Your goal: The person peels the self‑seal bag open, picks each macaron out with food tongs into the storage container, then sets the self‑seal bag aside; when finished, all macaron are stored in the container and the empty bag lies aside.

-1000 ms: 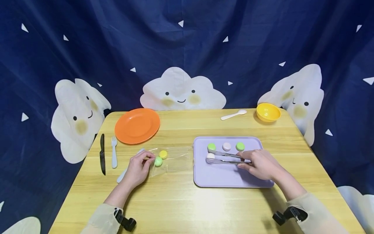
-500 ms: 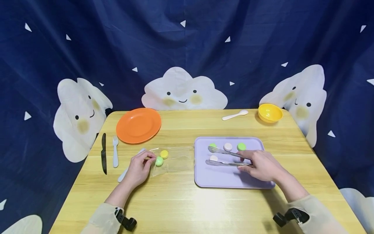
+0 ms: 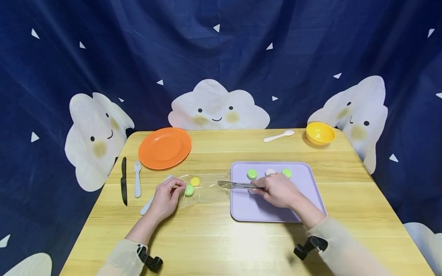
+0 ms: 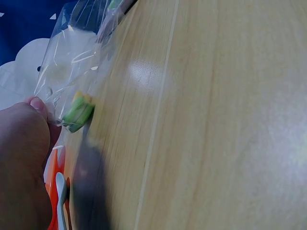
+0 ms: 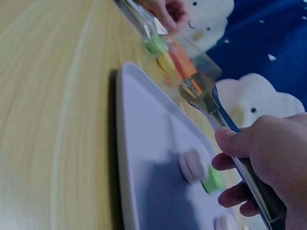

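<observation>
My left hand (image 3: 165, 195) pinches the near-left end of a clear plastic bag (image 3: 210, 196). Inside the bag sit a green macaron (image 3: 189, 190) and a yellow macaron (image 3: 195, 181); the left wrist view shows the clear film (image 4: 72, 52) lifted off the table. Metal tongs (image 5: 228, 120) are gripped in my right hand (image 3: 277, 190), their arms pressed close together. Their tips reach past the purple tray (image 3: 269, 214) to the bag's right part, with no macaron visible between them. On the tray lie two green macarons (image 3: 252, 174) and pale ones, one partly under my right hand.
An orange plate (image 3: 165, 148) stands at the back left, beside a black knife (image 3: 124, 182) and a pale blue fork (image 3: 137, 180). Another pale blue utensil (image 3: 146, 207) lies partly under the left hand. At the back right are a white spoon (image 3: 279, 136) and a yellow bowl (image 3: 320, 134).
My right hand has carried the tongs left from over the tray to the bag, and their spread arms have come together. The pale macaron stays on the tray. My left hand keeps its place.
</observation>
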### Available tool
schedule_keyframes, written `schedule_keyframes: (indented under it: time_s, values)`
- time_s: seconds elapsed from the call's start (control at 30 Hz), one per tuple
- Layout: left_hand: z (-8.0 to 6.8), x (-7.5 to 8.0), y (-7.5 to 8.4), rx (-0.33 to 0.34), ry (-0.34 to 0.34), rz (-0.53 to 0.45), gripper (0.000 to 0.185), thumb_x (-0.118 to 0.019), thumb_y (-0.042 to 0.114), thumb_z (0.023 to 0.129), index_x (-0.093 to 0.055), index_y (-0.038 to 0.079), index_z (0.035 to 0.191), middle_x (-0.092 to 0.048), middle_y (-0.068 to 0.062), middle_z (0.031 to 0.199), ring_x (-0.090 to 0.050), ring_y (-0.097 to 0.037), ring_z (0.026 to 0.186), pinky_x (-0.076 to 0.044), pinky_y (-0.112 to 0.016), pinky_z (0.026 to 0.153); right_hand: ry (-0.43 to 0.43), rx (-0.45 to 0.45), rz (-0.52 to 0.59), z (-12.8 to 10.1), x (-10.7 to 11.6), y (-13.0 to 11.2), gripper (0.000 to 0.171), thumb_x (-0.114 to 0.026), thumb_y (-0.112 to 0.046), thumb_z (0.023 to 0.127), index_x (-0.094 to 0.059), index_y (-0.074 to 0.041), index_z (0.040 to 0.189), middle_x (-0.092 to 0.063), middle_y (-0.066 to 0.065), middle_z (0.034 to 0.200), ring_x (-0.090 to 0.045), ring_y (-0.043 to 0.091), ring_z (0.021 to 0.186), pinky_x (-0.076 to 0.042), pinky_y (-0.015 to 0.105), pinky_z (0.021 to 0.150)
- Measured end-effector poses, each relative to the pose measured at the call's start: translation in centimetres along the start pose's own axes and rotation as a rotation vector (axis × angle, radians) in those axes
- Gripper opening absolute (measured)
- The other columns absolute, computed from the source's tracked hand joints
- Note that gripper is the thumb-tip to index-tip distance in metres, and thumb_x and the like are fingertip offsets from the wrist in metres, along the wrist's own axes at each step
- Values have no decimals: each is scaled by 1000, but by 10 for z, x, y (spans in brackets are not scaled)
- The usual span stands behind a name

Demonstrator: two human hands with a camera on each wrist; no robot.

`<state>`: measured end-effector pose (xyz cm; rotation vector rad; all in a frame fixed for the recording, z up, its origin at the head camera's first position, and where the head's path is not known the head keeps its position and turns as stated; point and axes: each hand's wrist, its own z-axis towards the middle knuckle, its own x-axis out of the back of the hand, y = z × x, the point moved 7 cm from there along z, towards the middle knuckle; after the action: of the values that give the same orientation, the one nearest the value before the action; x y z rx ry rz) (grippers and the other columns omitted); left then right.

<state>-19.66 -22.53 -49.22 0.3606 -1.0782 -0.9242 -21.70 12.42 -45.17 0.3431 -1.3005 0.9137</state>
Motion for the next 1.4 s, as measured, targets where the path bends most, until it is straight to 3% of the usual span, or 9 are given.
schedule_keyframes:
  time_s: [0.07,0.27,0.53,0.77,1.13,1.27,1.4]
  values:
    - [0,0,0,0,1,-2,16,-76,-8,93,-74,8,97,-73,-1,100,-68,-14,87,-53,-16,68,-3,11,-10,9,-8,-6,11,-82,-26,95,-73,-23,88,-69,-12,77,-60,12,63,-51,39,60]
    - [1,0,2,7,2,-7,15,-76,-8,93,-74,7,97,-73,-1,100,-70,-15,90,-56,-19,71,-3,20,-15,30,-26,-21,10,-79,-27,97,-75,-18,100,-72,-7,84,-68,19,70,-55,44,60]
    - [3,-1,2,15,-2,-12,15,-76,-7,93,-74,8,96,-73,1,100,-68,-14,88,-56,-22,70,-4,-13,-47,48,-44,-29,36,-74,-33,100,-75,-14,131,-78,0,113,-76,28,86,-59,48,69]
    - [5,-2,1,5,-2,-10,16,-76,-7,94,-74,8,97,-72,1,99,-68,-15,89,-56,-20,73,-56,-40,-62,60,-57,-33,47,-70,-40,103,-69,-9,138,-75,6,126,-75,29,89,-60,48,73]
    - [4,2,-2,-5,-1,-15,16,-75,-9,93,-73,6,96,-72,1,100,-70,-16,90,-55,-18,74,-185,-88,-55,77,-70,-37,32,-71,-41,102,-72,-19,124,-74,0,112,-71,25,87,-57,41,67]
    - [4,2,-3,-19,2,-13,16,-75,-9,93,-72,7,96,-72,0,100,-70,-16,90,-55,-17,75,-173,-77,-60,78,-73,-39,22,-72,-39,102,-71,-20,113,-73,-2,105,-67,21,77,-54,39,63]
    - [4,2,-3,-8,3,-16,16,-75,-8,93,-72,7,96,-72,1,99,-70,-15,89,-55,-18,73,-143,-60,-55,76,-71,-38,22,-71,-39,102,-72,-19,112,-74,-3,104,-67,20,76,-55,40,66]
